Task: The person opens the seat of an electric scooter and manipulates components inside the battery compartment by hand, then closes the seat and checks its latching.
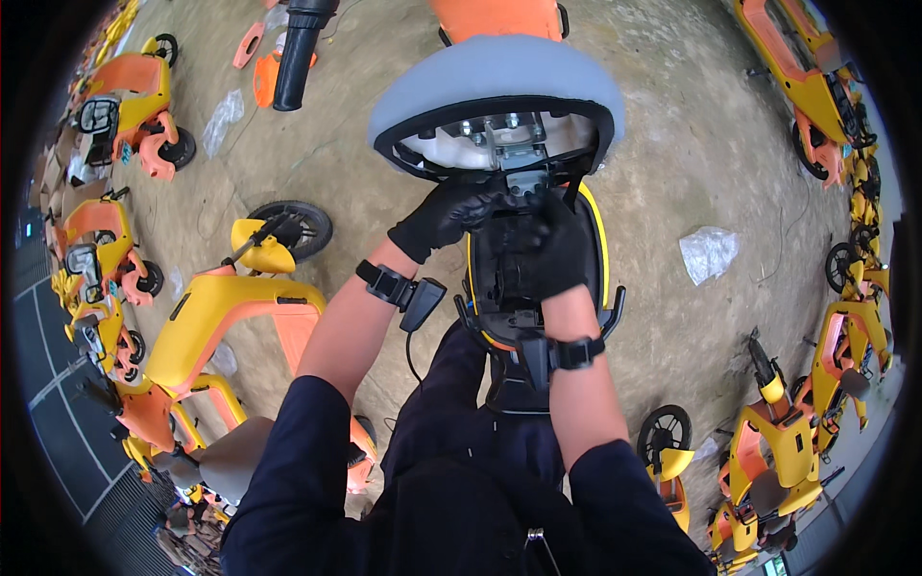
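A grey scooter seat is tipped up in front of me, its hollow underside facing me. Inside it a metal hinge bracket with bolts runs down to the yellow-edged scooter body. My left hand, in a black glove, is closed with its fingertips at the left of the bracket's lower end. My right hand, gloved too, is curled closed just below the bracket, over the dark open compartment; its fingers are slightly blurred. Whatever the fingers grip is too hidden to name.
A black handlebar grip juts in at the top. To the left stands a yellow and orange scooter, with more scooters along both sides. Clear plastic wrapping lies on the concrete floor at right, and orange panels lie at upper left.
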`<state>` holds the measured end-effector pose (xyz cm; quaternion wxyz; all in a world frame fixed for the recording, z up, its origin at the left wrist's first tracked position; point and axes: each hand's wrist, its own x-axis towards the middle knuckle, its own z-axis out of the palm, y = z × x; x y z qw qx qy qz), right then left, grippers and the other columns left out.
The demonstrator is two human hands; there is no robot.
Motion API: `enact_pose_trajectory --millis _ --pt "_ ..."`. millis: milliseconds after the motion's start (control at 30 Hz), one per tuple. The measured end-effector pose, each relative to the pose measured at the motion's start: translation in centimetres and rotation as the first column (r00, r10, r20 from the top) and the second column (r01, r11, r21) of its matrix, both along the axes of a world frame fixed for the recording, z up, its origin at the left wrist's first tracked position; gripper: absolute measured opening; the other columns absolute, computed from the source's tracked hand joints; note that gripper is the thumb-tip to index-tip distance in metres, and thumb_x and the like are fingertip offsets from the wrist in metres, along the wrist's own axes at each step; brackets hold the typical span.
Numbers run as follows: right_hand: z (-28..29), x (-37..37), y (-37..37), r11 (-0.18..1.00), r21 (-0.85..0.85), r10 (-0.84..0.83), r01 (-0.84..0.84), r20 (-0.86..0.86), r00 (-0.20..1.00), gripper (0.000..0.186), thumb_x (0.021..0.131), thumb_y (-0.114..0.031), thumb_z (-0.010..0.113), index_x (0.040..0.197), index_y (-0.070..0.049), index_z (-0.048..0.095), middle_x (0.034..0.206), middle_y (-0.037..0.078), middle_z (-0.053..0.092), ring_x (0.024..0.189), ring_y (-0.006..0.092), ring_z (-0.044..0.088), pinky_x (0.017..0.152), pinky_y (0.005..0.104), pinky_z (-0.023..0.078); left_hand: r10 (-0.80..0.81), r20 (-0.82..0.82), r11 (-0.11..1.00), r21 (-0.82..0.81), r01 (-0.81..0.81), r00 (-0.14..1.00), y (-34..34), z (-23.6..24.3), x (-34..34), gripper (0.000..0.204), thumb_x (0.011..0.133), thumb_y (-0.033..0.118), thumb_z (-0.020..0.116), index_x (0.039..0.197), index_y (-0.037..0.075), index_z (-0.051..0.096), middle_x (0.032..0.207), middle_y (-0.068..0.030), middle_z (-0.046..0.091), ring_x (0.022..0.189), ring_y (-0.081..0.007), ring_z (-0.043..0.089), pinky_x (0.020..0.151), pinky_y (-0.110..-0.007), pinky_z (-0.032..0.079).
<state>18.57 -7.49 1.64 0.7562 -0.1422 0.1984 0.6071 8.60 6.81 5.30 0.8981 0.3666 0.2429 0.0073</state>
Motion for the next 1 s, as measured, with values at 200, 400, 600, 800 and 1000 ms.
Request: enact_pose_trajectory --millis 200,400,600,800,1000 --pt "3.2 -0.9 3.8 0.874 -0.482 0.351 0.063 0.717 0.602 0.021 0.072 -0.005 0.054 0.093 -0.005 0.06 0.081 0.01 0.062 0.071 0.0277 0.06 0.062 0.0328 0.047 -0.058 0.136 0.946 -0.31 0.098 0.989 0.0 -1.2 -0.3 0.025 0.091 0.028 0.04 0.08 0.007 0.049 0.048 0.0052 0.027 0.041 -0.0076 0.024 0.042 -0.023 0.022" --pt "3.4 -0.5 2.8 0.97 -0.029 0.165 0.24 0.807 -0.568 0.018 0.073 -0.005 0.056 0.091 -0.002 0.061 0.076 0.009 0.062 0.068 0.0221 0.059 0.062 0.0319 0.045 -0.036 0.216 0.931 -0.348 0.112 0.976 0.6 -1.8 -0.6 0.028 0.091 0.028 0.036 0.082 0.006 0.05 0.048 0.0051 0.026 0.041 -0.0079 0.023 0.042 -0.023 0.021" --pt "3.1 -0.4 2.4 0.913 -0.337 0.355 0.229 0.934 -0.042 0.015 0.076 -0.004 0.053 0.089 -0.002 0.061 0.078 0.008 0.062 0.066 0.0235 0.058 0.061 0.0325 0.045 -0.003 0.006 0.999 0.044 0.003 1.0 -0.6 -1.3 0.0 0.026 0.09 0.026 0.039 0.086 0.004 0.053 0.048 0.0051 0.028 0.04 -0.0074 0.025 0.042 -0.023 0.023" --pt "5.6 -1.0 2.9 0.949 -0.19 0.253 0.252 0.936 -0.246 0.015 0.081 -0.012 0.054 0.09 -0.003 0.062 0.077 0.004 0.061 0.065 0.0123 0.054 0.058 0.0275 0.044 0.082 0.179 0.948 -0.318 -0.021 0.981 1.1 -2.0 -0.9 0.012 0.083 0.014 0.052 0.083 0.003 0.056 0.071 -0.0075 0.058 0.056 -0.0146 0.054 0.049 -0.024 0.04" --pt "7.2 1.5 2.6 0.778 -0.623 0.609 -0.077 0.72 0.332 0.019 0.079 -0.011 0.054 0.094 -0.002 0.061 0.08 0.007 0.062 0.072 0.0125 0.058 0.063 0.0275 0.046 0.033 0.155 0.763 0.634 -0.126 0.987 -0.1 -3.5 -0.7 0.023 0.088 0.021 0.046 0.096 0.001 0.055 0.073 -0.0037 0.056 0.052 -0.0094 0.046 0.054 -0.025 0.042"
